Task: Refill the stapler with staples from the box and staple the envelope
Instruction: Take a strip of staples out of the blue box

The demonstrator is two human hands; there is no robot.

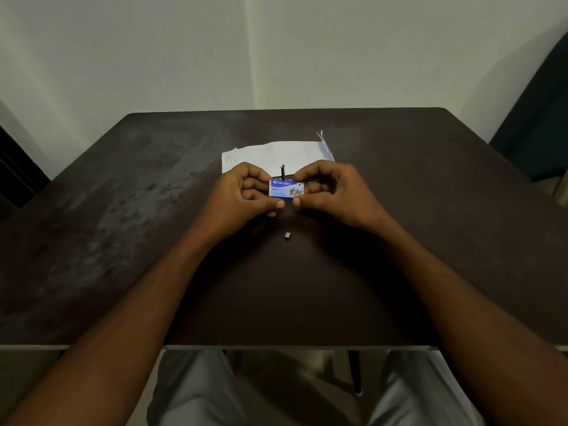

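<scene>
A small blue and white staple box (286,188) is held just above the dark table, pinched at its left end by my left hand (246,192) and at its right end by my right hand (333,190). Behind the box a thin black part of the stapler (282,172) stands up; the rest of it is hidden by the box and my fingers. The white envelope (276,153) lies flat beyond my hands, with its flap raised at the right end. A small grey strip of staples (287,236) lies on the table in front of my hands.
The dark brown table (123,226) fills the view, with its near edge just above my lap. A dark chair (538,118) stands at the far right, and a pale wall rises behind the table.
</scene>
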